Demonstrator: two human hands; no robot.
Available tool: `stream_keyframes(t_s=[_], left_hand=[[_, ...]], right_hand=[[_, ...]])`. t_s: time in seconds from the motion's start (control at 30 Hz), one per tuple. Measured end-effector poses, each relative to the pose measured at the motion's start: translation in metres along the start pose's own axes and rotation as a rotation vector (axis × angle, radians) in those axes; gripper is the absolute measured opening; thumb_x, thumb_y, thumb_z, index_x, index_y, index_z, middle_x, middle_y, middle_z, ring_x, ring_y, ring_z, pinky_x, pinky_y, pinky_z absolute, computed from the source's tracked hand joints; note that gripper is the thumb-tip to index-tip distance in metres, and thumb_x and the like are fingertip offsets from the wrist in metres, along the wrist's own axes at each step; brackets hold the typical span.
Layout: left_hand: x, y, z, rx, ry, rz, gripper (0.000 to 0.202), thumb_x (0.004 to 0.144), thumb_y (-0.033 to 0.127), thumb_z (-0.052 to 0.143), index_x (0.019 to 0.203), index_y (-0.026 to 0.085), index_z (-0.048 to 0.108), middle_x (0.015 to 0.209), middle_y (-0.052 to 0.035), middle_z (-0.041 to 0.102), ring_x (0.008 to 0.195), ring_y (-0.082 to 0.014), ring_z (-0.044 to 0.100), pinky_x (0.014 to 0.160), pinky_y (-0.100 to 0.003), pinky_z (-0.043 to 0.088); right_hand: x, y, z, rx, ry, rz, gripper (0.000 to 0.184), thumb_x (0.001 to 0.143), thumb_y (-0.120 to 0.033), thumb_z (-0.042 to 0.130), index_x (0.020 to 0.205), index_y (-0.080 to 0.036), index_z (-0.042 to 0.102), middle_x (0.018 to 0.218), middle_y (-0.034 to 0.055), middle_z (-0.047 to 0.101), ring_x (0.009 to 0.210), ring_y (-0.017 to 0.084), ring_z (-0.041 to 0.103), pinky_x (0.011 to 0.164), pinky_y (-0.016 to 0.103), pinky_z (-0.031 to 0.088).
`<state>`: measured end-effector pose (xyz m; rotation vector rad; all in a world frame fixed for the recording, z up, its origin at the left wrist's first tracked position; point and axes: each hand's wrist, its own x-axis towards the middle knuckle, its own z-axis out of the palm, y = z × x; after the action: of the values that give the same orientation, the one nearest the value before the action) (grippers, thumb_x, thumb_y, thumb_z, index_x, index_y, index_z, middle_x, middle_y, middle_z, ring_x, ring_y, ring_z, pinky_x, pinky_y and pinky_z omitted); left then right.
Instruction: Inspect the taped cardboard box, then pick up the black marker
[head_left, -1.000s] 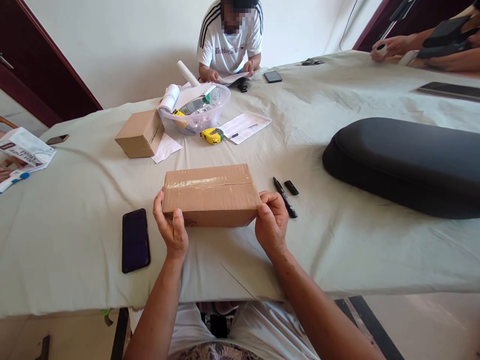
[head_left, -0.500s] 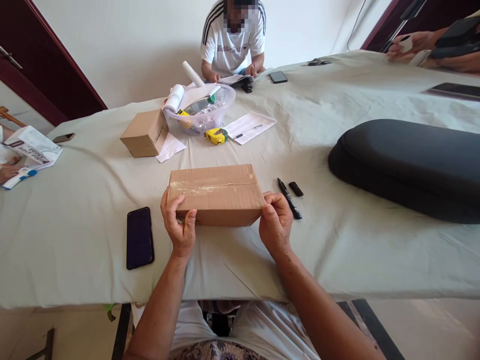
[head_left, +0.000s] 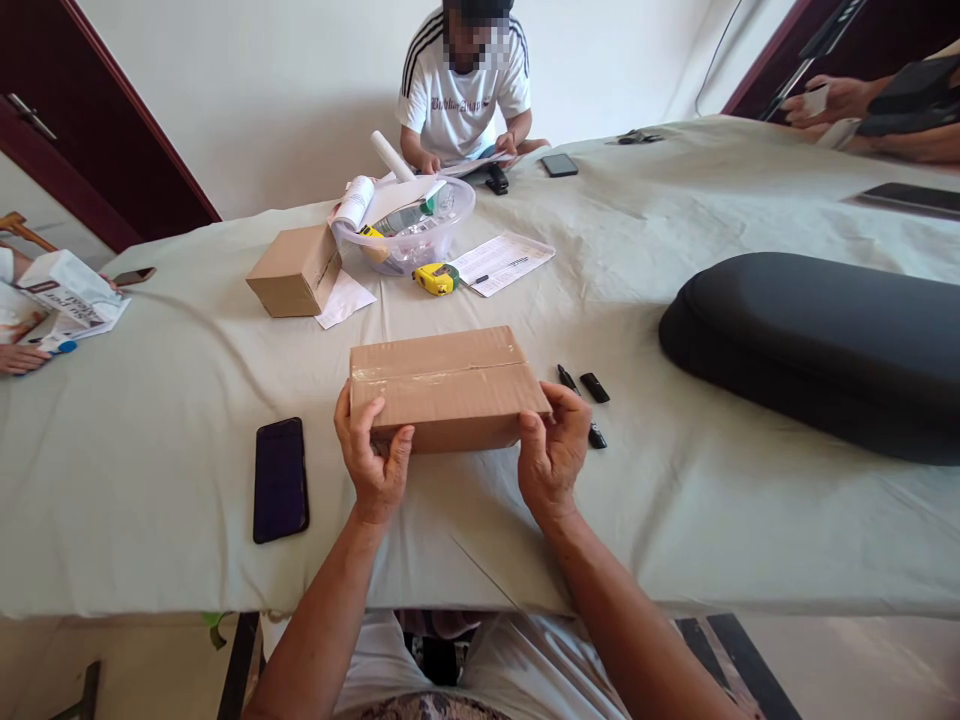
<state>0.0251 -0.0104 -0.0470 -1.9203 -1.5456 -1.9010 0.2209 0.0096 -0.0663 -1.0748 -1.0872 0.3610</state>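
Note:
A taped brown cardboard box (head_left: 450, 385) is in front of me, with clear tape running along its top seam. My left hand (head_left: 376, 455) grips its left end, thumb on the near side. Closed on the right end is my right hand (head_left: 553, 445), its thumb at the near corner. Whether the box rests on the cloth or is slightly raised, I cannot tell. A black marker (head_left: 568, 378) lies partly hidden behind my right hand, and its loose cap (head_left: 595, 387) is beside it. Left of my left hand lies a dark smartphone (head_left: 280, 480).
Further back are another cardboard box (head_left: 292, 270), a plastic basin (head_left: 457, 215) of papers and bottles, a yellow tape measure (head_left: 436, 279) and a printed sheet (head_left: 510, 262). A large black padded case (head_left: 817, 350) occupies the right. People sit at the far side, left and right.
Both hands still hold the box, which has shifted slightly right and turned a little. The right hand now covers part of the marker. The view has tilted slightly.

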Motion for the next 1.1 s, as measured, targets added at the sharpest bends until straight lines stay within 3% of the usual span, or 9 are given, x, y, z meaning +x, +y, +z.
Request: stream_keyframes(t_s=[0.1, 0.23, 0.4, 0.5, 0.63, 0.73, 0.93, 1.1], left_hand=[[-0.003, 0.01, 0.002, -0.007, 0.012, 0.033, 0.039, 0.088, 0.046, 0.067, 0.116, 0.021, 0.055, 0.143, -0.0177, 0.045, 0.135, -0.0319, 0.049, 0.106, -0.051, 0.044], [-0.007, 0.017, 0.005, 0.048, 0.092, 0.071, 0.047, 0.083, 0.055, 0.07, 0.11, 0.02, 0.053, 0.137, -0.0171, 0.046, 0.132, -0.0322, 0.051, 0.104, -0.053, 0.046], [-0.01, 0.017, 0.007, 0.094, 0.131, 0.088, 0.052, 0.079, 0.056, 0.075, 0.109, 0.02, 0.052, 0.136, -0.017, 0.046, 0.131, -0.0319, 0.051, 0.104, -0.054, 0.046], [-0.011, 0.016, 0.007, 0.091, 0.117, 0.072, 0.055, 0.078, 0.055, 0.076, 0.112, 0.02, 0.052, 0.139, -0.0179, 0.044, 0.135, -0.0326, 0.049, 0.107, -0.054, 0.044], [-0.01, 0.01, 0.007, 0.03, 0.074, 0.008, 0.045, 0.086, 0.048, 0.07, 0.117, 0.02, 0.053, 0.146, -0.0186, 0.042, 0.139, -0.0319, 0.046, 0.111, -0.053, 0.041], [-0.008, 0.003, 0.007, -0.038, 0.033, -0.06, 0.041, 0.093, 0.042, 0.061, 0.126, 0.021, 0.051, 0.151, -0.0185, 0.041, 0.145, -0.031, 0.041, 0.116, -0.051, 0.037], [-0.001, -0.008, 0.007, -0.163, -0.018, -0.346, 0.067, 0.094, 0.045, 0.057, 0.15, 0.021, 0.028, 0.148, -0.0187, 0.049, 0.135, -0.0243, 0.054, 0.111, -0.037, 0.045], [0.002, -0.019, 0.008, -0.134, -0.052, -0.495, 0.048, 0.091, 0.046, 0.057, 0.129, 0.017, 0.05, 0.124, -0.0158, 0.065, 0.115, -0.0221, 0.066, 0.1, -0.034, 0.051]], right_hand=[[-0.004, 0.003, -0.002, -0.092, 0.009, -0.09, 0.059, 0.078, -0.053, 0.073, 0.126, -0.026, 0.052, 0.119, 0.0081, 0.055, 0.11, 0.027, 0.056, 0.091, 0.043, 0.047], [-0.009, 0.001, -0.001, -0.185, -0.017, -0.193, 0.085, 0.067, -0.058, 0.081, 0.135, -0.025, 0.044, 0.126, 0.01, 0.049, 0.117, 0.032, 0.052, 0.103, 0.054, 0.041], [-0.015, -0.003, 0.004, -0.207, -0.019, -0.173, 0.094, 0.064, -0.064, 0.081, 0.139, -0.024, 0.039, 0.127, 0.011, 0.047, 0.117, 0.032, 0.051, 0.104, 0.056, 0.041], [-0.015, -0.002, 0.005, -0.187, -0.022, -0.142, 0.089, 0.067, -0.062, 0.08, 0.138, -0.025, 0.041, 0.126, 0.0107, 0.048, 0.118, 0.032, 0.051, 0.104, 0.055, 0.042], [-0.011, -0.007, 0.002, -0.102, -0.038, -0.081, 0.054, 0.089, -0.049, 0.061, 0.136, -0.026, 0.049, 0.127, 0.0103, 0.054, 0.12, 0.029, 0.054, 0.104, 0.051, 0.044], [-0.005, -0.013, 0.002, -0.091, -0.023, -0.011, 0.037, 0.098, -0.041, 0.048, 0.13, -0.025, 0.057, 0.125, 0.0095, 0.061, 0.115, 0.025, 0.059, 0.099, 0.045, 0.047], [0.004, -0.002, 0.006, -0.038, -0.012, 0.134, 0.028, 0.094, -0.044, 0.053, 0.107, -0.021, 0.063, 0.098, 0.0062, 0.069, 0.088, 0.02, 0.064, 0.078, 0.035, 0.052], [0.005, 0.015, 0.009, -0.077, -0.142, 0.255, 0.022, 0.091, -0.04, 0.053, 0.098, -0.021, 0.062, 0.094, 0.0062, 0.07, 0.084, 0.019, 0.064, 0.075, 0.035, 0.052]])
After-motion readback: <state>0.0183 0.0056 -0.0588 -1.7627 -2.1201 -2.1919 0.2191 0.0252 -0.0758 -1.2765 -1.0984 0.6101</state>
